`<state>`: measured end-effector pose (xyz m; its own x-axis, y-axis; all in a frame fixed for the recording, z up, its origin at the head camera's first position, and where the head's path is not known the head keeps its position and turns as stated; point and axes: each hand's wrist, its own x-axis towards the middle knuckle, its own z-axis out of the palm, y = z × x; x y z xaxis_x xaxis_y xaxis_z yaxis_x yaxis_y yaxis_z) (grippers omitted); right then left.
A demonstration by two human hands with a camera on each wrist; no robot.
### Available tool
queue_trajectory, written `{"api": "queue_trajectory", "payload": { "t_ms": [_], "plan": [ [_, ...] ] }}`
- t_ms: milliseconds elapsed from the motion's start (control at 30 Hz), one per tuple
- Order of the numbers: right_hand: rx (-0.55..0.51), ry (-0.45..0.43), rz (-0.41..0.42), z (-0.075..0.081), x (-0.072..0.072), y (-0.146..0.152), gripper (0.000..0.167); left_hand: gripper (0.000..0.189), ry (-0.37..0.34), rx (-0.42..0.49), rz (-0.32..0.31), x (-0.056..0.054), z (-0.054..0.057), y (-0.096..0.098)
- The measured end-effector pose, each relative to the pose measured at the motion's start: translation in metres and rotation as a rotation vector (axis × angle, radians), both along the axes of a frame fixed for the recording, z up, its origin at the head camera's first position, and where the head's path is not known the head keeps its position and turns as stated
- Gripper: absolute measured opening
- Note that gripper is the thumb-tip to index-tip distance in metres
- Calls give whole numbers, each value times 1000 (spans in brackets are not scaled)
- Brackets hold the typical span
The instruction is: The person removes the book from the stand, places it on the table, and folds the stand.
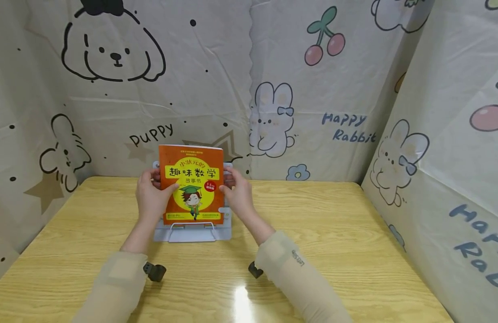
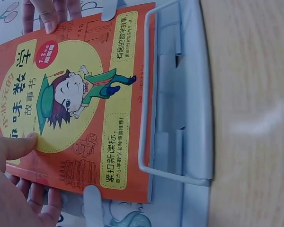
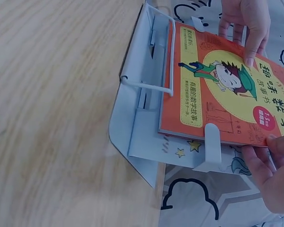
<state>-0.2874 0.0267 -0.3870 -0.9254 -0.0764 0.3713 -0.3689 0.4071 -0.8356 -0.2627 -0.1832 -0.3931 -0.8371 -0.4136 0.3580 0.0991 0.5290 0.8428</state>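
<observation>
An orange and yellow children's book (image 1: 194,202) leans upright on a pale grey-blue book stand (image 1: 162,235), its front cover toward me. At its left edge my left hand (image 1: 149,196) grips the book, thumb on the cover and fingers behind. My right hand (image 1: 240,196) pinches the opposite edge, with the thumb on the border and the fingers at the back. Along the foot of the cover runs the stand's wire bar (image 2: 143,132). In the right wrist view a side clip (image 3: 212,144) overlaps the cover's edge; another clip (image 2: 93,208) shows in the left wrist view.
The stand rests near the back of a wood-grain table (image 1: 321,242). Behind and beside it hang cartoon-printed cloths (image 1: 216,63). Dark wrist cameras (image 1: 155,272) sit at both cuffs.
</observation>
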Motion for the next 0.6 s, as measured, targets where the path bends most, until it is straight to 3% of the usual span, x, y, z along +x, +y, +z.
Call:
{"api": "queue_trajectory", "payload": {
  "t_ms": [167,600],
  "plan": [
    [-19,49,20,5,-4,1,48,58,-2,-8,2,-2,8,0],
    [-20,74,15,16,-8,2,48,57,39,-9,-31,-8,16,-3]
  ]
}}
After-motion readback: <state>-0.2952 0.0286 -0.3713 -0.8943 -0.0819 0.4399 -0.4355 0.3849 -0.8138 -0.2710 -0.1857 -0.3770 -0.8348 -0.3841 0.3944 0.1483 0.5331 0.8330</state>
